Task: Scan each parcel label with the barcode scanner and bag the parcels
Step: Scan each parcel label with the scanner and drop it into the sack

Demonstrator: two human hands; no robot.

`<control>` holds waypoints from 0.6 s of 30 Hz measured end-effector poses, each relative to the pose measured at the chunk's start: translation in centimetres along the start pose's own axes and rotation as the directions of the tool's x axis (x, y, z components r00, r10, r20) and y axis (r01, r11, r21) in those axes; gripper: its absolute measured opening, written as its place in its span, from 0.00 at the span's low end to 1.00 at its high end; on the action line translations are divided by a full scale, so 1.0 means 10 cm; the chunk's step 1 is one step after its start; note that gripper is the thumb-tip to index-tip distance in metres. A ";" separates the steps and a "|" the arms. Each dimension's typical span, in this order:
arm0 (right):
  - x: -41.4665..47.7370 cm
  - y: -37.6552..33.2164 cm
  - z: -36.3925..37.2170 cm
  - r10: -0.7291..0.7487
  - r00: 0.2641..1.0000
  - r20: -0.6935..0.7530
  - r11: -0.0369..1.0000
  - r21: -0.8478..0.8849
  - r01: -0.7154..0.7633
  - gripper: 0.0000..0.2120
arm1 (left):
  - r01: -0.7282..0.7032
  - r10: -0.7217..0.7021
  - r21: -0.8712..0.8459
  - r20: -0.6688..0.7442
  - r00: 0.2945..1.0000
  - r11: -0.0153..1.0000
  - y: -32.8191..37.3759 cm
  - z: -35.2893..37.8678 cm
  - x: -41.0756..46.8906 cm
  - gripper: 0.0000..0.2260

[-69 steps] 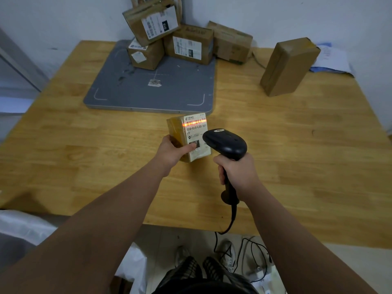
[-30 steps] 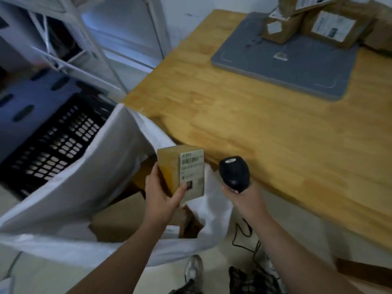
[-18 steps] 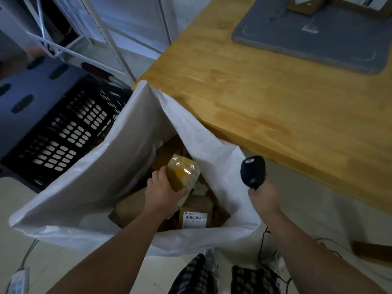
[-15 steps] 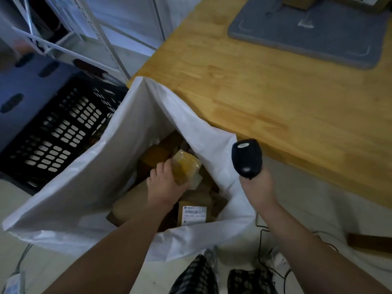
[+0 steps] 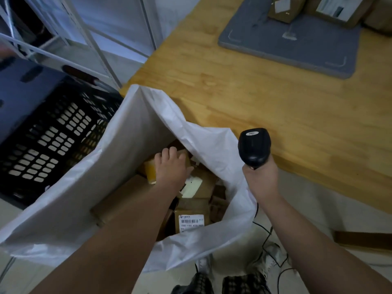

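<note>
Left hand (image 5: 171, 166) is down inside the white sack (image 5: 135, 124), which stands just off the desk's (image 5: 275, 107) near-left corner. The palm lies over the small taped parcel (image 5: 149, 171), fingers draped across its top. Whether they grip it or merely rest there, I cannot tell. The parcel sits on the heap of brown boxes, up from a labelled box (image 5: 192, 218) at the sack's near side. Right hand (image 5: 259, 181) is wrapped firmly round the barcode scanner's (image 5: 254, 145) handle, nose up, off the desk's near edge.

That little box looks light and stiff, but its glossy tape wrap should be slick. The safest hold is probably thumb against fingers across two opposite faces, label side clear. More parcels (image 5: 284, 9) wait on the grey pad (image 5: 297, 45) toward the desk's far edge.
</note>
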State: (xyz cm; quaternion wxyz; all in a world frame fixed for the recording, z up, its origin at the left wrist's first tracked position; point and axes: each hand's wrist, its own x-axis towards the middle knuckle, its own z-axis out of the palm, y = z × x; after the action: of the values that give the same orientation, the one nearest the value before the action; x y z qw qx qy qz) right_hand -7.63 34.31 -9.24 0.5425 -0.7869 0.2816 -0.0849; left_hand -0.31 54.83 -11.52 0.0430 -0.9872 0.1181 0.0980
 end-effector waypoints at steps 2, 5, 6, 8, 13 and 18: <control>0.05 -0.04 -0.14 -0.013 1.000 -0.022 0.998 -0.063 0.012 0.13 | -0.035 0.029 -0.057 -0.101 0.995 0.998 0.09 -0.17 0.00 0.18; 0.20 -0.15 -0.43 -0.059 0.997 -0.058 0.991 -0.125 0.051 0.11 | -0.119 0.078 -0.178 -0.220 0.972 0.977 0.32 -0.51 0.02 0.14; 0.26 -0.21 -0.54 -0.059 0.996 -0.068 0.990 -0.130 0.049 0.11 | -0.149 0.095 -0.212 -0.247 0.964 0.966 0.43 -0.63 0.04 0.13; 0.38 -0.30 -0.79 -0.051 0.994 -0.101 0.994 -0.106 0.040 0.13 | -0.209 0.132 -0.250 -0.291 0.948 0.946 0.67 -0.85 0.10 0.12; 0.64 -0.41 -1.53 -0.091 0.967 -0.239 0.993 -0.098 0.069 0.12 | -0.330 0.220 -0.258 -0.378 0.899 0.908 1.43 -1.38 0.33 0.12; 1.05 -0.40 -2.54 -0.086 0.936 -0.340 0.992 -0.118 0.049 0.09 | -0.442 0.322 -0.251 -0.404 0.856 0.861 2.50 -1.75 0.63 0.13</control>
State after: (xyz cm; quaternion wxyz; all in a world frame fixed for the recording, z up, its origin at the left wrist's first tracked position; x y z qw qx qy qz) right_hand -8.70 9.24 2.70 0.4384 -0.7971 0.3492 -0.2247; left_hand 2.83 27.30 2.80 -0.1674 -0.9371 0.3017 -0.0532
